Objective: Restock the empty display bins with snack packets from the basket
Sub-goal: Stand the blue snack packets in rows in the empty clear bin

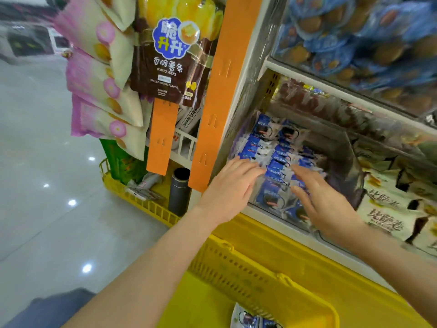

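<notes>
Inside the display bin [335, 147], the left hand [231, 188] and right hand [324, 200] lie flat over blue snack packets [276, 162]. Each grip is apart, fingers straight, holding nothing.

Clear display bin [335, 147] holds rows of blue-white snack packets [276, 162]; yellow basket [267, 280] below holds one.

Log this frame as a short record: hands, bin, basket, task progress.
left hand: fingers straight, on the blue-and-white packets
right hand: fingers spread over the same packets, blurred
display bin: partly filled with those packets
basket: yellow, below the bin, one loose packet visible inside
progress: restocking under way, not finished
</notes>
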The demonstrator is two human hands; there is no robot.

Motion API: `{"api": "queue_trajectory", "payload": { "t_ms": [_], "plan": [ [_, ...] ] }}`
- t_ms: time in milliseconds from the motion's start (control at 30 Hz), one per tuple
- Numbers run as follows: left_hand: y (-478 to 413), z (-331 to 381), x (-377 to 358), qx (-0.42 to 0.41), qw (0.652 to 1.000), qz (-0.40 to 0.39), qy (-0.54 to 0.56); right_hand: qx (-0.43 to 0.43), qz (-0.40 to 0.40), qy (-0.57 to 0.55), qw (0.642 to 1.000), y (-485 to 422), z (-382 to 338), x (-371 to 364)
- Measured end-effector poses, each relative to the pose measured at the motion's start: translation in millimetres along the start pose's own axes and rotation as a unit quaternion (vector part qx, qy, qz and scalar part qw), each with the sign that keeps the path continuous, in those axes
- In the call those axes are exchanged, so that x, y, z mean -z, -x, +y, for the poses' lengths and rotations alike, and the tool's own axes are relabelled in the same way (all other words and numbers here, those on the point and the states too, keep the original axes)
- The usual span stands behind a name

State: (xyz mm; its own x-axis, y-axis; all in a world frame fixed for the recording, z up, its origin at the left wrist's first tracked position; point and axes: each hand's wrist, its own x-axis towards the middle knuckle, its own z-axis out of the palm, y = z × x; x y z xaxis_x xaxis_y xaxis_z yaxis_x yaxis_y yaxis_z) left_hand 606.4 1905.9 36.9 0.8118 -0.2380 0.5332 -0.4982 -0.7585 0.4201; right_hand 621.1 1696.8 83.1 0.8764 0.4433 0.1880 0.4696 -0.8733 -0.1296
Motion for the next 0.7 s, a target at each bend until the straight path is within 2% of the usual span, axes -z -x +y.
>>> {"api": "queue_trajectory", "payload": {
  "t_ms": [100, 200, 267, 333, 367, 433, 533, 700],
  "plan": [
    [10.0, 8.4, 3.1, 0.004, 1.000, 0.002, -0.018, 0.027, 0.008, 0.026, 0.999, 34.3, 3.5, -6.2],
    [27.2, 22.6, 0.9, 0.009, 1.000, 0.004, -0.020, 0.028, 0.064, 0.031, 0.997, 64.9, 10.1, -12.5],
    [44.4, 33.2, -6.2, -0.001, 1.000, 0.002, -0.022, 0.037, 0.118, 0.013, 0.992, 90.0, 13.0, -26.4],
    [65.2, 42.9, -22.1, -0.001, 1.000, 0.009, -0.016, 0.026, 0.119, -0.018, 0.992, 117.7, 13.6, -49.5],
    [76.2, 47.9, -33.0, 0.015, 1.000, 0.006, -0.002, 0.016, 0.080, -0.022, 0.996, 129.5, 12.1, -62.4],
    [100.6, 57.3, -59.7, 0.085, 0.994, -0.044, 0.044, -0.022, -0.076, -0.029, 0.996, 147.8, 11.3, -95.3],
    [149.1, 58.4, -111.0, 0.190, 0.961, -0.190, 0.061, -0.041, -0.263, -0.002, 0.964, 169.7, 17.2, -156.0],
    [222.1, 38.4, -172.8, 0.247, 0.869, -0.424, 0.058, -0.168, -0.377, -0.110, 0.904, 210.1, 26.0, -237.5]
  ]
}}
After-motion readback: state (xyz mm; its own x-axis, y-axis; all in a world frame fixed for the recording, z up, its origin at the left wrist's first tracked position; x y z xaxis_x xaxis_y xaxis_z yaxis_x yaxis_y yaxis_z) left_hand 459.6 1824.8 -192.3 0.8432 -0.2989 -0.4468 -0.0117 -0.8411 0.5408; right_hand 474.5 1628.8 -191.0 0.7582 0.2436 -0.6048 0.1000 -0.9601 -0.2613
